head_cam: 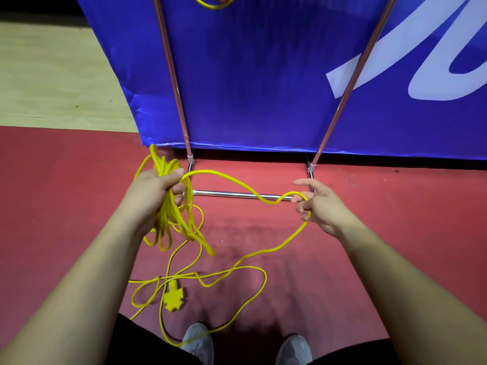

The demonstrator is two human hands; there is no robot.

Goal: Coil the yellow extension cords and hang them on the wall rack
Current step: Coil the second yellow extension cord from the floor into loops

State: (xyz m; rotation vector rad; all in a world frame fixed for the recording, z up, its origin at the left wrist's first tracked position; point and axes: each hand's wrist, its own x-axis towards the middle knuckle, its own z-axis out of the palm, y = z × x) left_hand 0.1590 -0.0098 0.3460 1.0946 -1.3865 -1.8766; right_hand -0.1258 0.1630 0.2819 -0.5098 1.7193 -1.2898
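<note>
Red matte floor (pixel 369 259) held much of the thin yellow extension cord (pixel 253 299) loose, w/ its flat yellow plug block (pixel 174 296). Left hand (pixel 155 188) clenched round the gathered loops (pixel 171 217); right hand (pixel 321 204) pinched the next length. Coiling seemed abt half done, hanging to come. Beyond, on the blue fabric banner (pixel 250 75), a second yellow coil (pixel 214 6) hung, cut off at top; hooks unseen.
</note>
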